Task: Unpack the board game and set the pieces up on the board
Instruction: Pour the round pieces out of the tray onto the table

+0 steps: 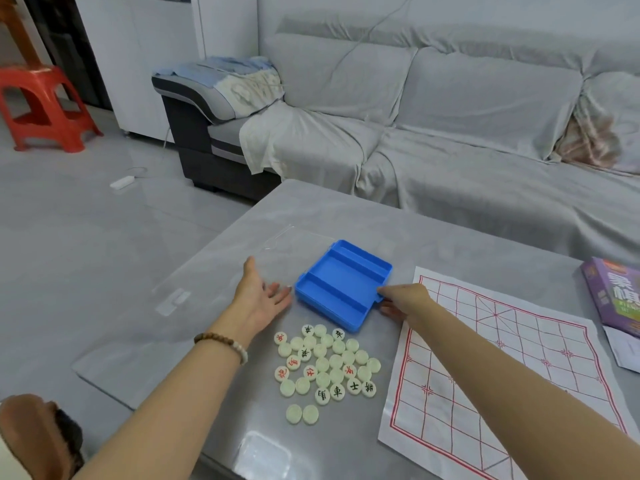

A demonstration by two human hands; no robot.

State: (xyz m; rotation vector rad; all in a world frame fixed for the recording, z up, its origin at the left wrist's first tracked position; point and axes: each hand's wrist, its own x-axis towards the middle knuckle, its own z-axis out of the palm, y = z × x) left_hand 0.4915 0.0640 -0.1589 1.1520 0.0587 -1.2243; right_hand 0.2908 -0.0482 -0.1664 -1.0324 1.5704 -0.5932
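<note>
The right hand [403, 301] pinches the near right corner of the empty blue tray [343, 284], thumb and fingers closed on the small tab there, while the left hand [258, 294] lies open and flat on the table [207, 271] just off the tray's opposite side, fingertips almost touching its wall but holding nothing. Just toward the person from that pinch sits the loose heap of pale round pieces [327, 365], some showing red or black characters and many lying blank side up; to the right of the pinch, under the right forearm, the paper board [502, 358] is spread out with no pieces on it yet. The likeliest slip, as I judge it, comes from dragging the tray by one corner: it could swing and sweep into the heap, scattering pieces across the smooth table or off its near edge. The forearm resting over the thin paper could also wrinkle or shift the board when the arm pulls back. Beyond the board, the purple box [613, 299] and a paper slip [623, 348] crowd the right edge, leaving little room to park the tray there.
</note>
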